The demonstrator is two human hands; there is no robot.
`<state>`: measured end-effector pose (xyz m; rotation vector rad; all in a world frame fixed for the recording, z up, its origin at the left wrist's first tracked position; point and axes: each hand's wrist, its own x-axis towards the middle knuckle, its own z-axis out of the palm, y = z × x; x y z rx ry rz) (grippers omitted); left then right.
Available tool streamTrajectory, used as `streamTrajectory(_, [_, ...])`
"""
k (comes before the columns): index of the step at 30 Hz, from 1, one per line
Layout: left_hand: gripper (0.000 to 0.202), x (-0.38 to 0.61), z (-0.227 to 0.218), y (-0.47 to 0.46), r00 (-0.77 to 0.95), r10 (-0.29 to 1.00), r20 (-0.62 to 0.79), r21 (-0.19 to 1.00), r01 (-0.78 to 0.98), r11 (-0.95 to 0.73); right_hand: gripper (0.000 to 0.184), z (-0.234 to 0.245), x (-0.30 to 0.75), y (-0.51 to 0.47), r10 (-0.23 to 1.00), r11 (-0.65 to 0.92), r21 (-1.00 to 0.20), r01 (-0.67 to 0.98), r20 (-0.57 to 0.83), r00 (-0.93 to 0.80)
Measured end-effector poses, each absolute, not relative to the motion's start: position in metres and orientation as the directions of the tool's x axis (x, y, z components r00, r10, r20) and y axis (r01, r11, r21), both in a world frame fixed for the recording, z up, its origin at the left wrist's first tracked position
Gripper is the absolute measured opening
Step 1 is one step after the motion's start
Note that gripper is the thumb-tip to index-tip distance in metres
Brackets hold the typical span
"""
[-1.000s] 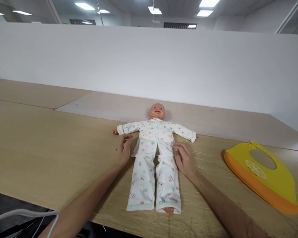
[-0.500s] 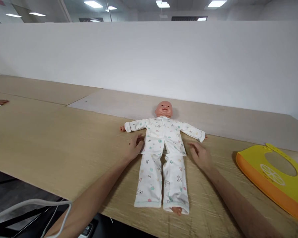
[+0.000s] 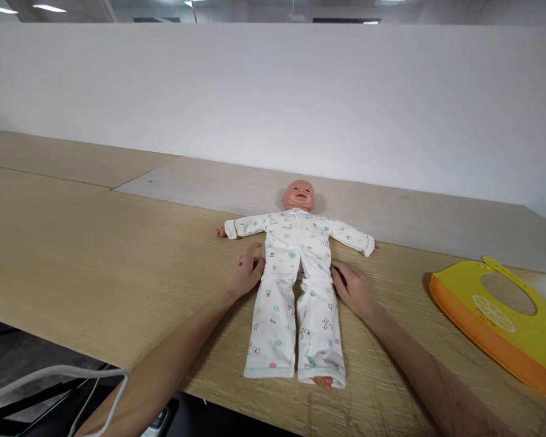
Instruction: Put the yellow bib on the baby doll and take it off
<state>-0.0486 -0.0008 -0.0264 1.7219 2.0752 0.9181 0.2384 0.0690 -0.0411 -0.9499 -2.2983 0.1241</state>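
Pink-headed baby doll in white printed pajamas (image 3: 291,258) lies face-up on the pale wood counter (image 3: 95,243); likely light and floppy, best taken at the torso. Open left hand (image 3: 246,273) and right hand (image 3: 355,290), well apart, flank its waist.

1. white partition wall (image 3: 273,103): spans the full width beyond the left hand (image 3: 246,273) and right hand (image 3: 353,290).
2. ceiling lights (image 3: 0,9): above the partition.
3. light wood desk top (image 3: 73,255): runs beneath both hands; pale grey panel (image 3: 200,182) lies beyond them.
4. dark floor (image 3: 22,364): below the desk edge, left of the left hand.
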Motion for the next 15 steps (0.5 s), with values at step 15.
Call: streamTrajectory(15, [0.035,-0.0519,-0.0264,0.0024,-0.252,0.955,0.154,0.740,0.670,0.057,0.022,-0.0382,0.2370,0.0681,0.694,0.707,-0.359,0.610,0.518,-0.500])
